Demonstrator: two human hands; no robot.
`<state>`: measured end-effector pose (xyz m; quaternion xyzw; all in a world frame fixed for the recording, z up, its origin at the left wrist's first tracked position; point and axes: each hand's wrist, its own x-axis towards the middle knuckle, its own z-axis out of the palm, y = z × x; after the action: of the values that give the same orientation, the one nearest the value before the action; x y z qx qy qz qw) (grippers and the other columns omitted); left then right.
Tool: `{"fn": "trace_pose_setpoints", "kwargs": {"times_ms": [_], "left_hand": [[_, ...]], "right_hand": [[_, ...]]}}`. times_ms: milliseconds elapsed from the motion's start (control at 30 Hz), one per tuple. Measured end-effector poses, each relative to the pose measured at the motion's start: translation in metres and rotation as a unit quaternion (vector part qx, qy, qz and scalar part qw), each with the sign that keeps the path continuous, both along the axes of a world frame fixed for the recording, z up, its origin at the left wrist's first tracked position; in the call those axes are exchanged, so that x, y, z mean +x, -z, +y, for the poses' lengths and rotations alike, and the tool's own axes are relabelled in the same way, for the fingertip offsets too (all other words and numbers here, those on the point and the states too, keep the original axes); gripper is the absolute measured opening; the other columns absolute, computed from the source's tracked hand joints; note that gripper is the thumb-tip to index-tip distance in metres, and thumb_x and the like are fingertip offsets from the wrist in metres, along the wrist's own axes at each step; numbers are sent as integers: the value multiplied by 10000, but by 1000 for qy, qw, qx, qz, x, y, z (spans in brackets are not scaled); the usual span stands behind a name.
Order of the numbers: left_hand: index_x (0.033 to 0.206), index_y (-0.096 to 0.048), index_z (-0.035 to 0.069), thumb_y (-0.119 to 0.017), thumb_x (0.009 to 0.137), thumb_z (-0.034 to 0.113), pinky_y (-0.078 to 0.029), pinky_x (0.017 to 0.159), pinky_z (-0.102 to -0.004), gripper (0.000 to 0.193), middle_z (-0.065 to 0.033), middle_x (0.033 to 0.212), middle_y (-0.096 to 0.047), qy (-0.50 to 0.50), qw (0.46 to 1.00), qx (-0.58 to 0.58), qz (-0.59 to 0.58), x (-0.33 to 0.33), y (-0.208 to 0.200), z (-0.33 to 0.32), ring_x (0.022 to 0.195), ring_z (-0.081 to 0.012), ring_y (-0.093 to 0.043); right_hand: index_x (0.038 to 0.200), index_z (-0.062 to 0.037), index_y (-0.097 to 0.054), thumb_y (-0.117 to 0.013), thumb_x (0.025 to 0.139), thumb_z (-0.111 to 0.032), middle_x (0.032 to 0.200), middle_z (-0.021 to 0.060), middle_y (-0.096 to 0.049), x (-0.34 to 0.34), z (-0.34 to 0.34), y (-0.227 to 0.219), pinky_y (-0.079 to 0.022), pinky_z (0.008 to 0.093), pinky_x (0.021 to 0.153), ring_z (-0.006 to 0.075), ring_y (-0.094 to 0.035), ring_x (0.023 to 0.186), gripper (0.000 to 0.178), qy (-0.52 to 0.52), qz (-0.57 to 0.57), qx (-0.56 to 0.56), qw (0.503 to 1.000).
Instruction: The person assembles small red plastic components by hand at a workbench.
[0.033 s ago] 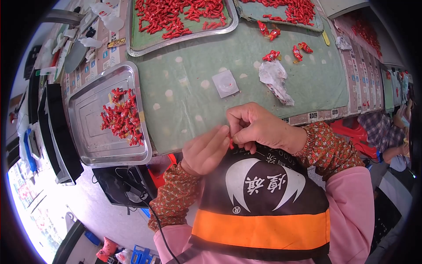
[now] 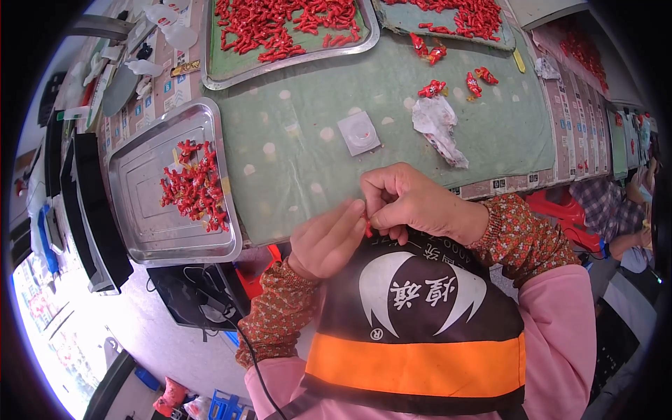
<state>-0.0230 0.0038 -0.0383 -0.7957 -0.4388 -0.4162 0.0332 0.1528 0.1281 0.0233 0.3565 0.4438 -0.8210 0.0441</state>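
Above my lap, at the table's front edge, my two hands meet. Thumb and curled fingers of my right hand [image 2: 420, 210] pinch a small red piece [image 2: 369, 229], mostly hidden by the fingers. My left hand [image 2: 325, 239], slightly blurred, closes on the same piece from the other side, its fingers held together. Beyond my hands lies a small pale square block [image 2: 358, 133] with a round clear dish on it. Left of them, a metal tray [image 2: 136, 199] holds a heap of red figures [image 2: 196, 185] with yellowish parts.
A large tray [image 2: 374, 38] of many red pieces stands at the back, beside another tray [image 2: 399, 24] of them. Several loose red figures [image 2: 432, 89] and a crumpled white tissue [image 2: 439, 129] lie right. White bottles [image 2: 175, 28] stand far left. Another person's arm [image 2: 626, 241] shows at right.
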Motion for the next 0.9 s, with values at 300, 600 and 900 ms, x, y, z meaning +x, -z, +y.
{"fn": "trace_pose_setpoints", "kwargs": {"times_ms": [300,600,900], "left_hand": [[980,-626,-15,-703,746,21,-582,677,-297,249,-207,1075,-694,1,1000,9,-3,0,1,1,899,-286,-706],[980,-623,-9,-709,737,26,-583,687,-299,260,-205,1067,-697,-2,1000,9,-10,1,0,2,893,-287,-707],[1026,-617,15,-734,777,-9,-563,714,-303,277,-146,1014,-712,-56,979,-90,-173,11,-8,1,860,-277,-701]], "right_hand": [[745,-41,-542,-657,800,-26,662,40,-583,0,-1,1,-447,204,412,73,-544,482,128,4,-1,-8,1000],[750,-42,-536,-653,809,-37,669,41,-584,1,-1,1,-446,208,416,74,-540,484,131,7,6,-2,1000],[873,-30,-562,-647,876,-92,764,47,-605,3,1,-6,-494,206,510,75,-577,620,105,40,56,-12,998]]}}
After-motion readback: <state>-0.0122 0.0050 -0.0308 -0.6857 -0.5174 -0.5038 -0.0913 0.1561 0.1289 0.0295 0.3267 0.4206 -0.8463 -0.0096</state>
